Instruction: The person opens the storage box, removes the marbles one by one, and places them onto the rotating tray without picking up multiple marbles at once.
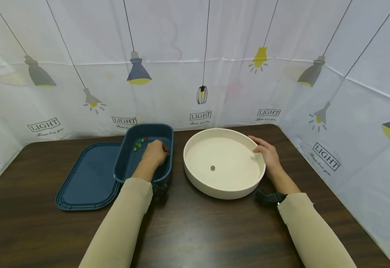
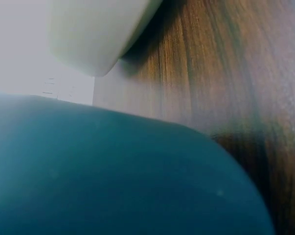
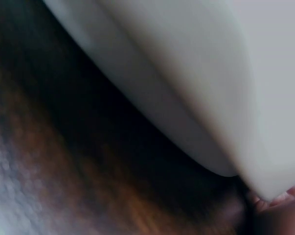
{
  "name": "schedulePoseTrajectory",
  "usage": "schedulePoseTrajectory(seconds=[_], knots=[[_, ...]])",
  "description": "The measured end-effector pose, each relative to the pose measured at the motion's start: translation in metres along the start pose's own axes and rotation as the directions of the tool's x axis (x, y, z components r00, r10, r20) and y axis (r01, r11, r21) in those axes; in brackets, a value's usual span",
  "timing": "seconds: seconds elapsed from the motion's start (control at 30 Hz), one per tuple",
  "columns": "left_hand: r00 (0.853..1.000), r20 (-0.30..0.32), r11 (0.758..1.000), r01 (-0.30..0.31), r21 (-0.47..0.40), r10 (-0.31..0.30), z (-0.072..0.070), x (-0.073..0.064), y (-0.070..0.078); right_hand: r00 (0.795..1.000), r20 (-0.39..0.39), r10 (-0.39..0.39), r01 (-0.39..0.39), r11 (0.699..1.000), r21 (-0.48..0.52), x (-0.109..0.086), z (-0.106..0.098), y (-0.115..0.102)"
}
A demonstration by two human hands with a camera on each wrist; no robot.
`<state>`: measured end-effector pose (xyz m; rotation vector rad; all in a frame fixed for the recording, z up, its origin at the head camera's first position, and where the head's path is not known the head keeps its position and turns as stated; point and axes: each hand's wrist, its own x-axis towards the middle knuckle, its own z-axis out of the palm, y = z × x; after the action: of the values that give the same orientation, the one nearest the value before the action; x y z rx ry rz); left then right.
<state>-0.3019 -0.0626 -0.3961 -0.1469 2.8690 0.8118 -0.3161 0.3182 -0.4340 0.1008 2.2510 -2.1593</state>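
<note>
My left hand [image 1: 155,152] reaches down into a deep blue rectangular container [image 1: 127,163], fingers bent toward its right side. Its fingertips are hidden, and I cannot tell whether they pinch anything. Several small green pieces [image 1: 139,143] and a brownish one lie on the container floor beside the hand. At the right, my right hand [image 1: 268,154] grips the rim of a wide cream bowl [image 1: 201,182], thumb over the edge and fingers outside. One small round brown piece [image 1: 212,168] sits in the bowl. In the left wrist view the container's blue wall [image 2: 113,171] fills the lower half.
A flat blue lid [image 1: 89,176] lies left of the container, whose left edge overlaps it in the head view. The dark wooden table [image 1: 188,230] ends at a white curtain [image 1: 168,93] printed with lamps, behind and to the right.
</note>
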Motion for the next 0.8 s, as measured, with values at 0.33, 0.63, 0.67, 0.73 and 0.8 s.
schedulePoseTrajectory(seconds=[0.33,0.63,0.67,0.73,0.8], knots=[[0.996,-0.079,0.999,-0.036,-0.038,0.033,-0.002,-0.003,0.001,1.0,0.005,-0.024,0.024,0.999,0.028,0.001,0.001,0.003],[0.957,-0.271,0.938,-0.188,-0.292,0.108,-0.026,-0.018,0.016,1.0,0.009,-0.016,0.016,0.999,0.038,0.002,0.004,0.003],[0.954,-0.272,0.929,-0.208,-0.306,0.124,-0.027,-0.019,0.02,1.0,0.01,-0.014,0.013,0.999,0.032,0.002,0.003,0.003],[0.953,-0.263,0.915,-0.233,-0.33,0.148,-0.029,-0.022,0.028,1.0,0.004,-0.01,0.009,0.999,0.033,0.002,0.002,0.003],[0.952,-0.249,0.899,-0.262,-0.35,0.18,-0.029,-0.026,0.038,1.0,0.005,-0.01,0.009,1.0,0.028,0.002,0.0,0.004]])
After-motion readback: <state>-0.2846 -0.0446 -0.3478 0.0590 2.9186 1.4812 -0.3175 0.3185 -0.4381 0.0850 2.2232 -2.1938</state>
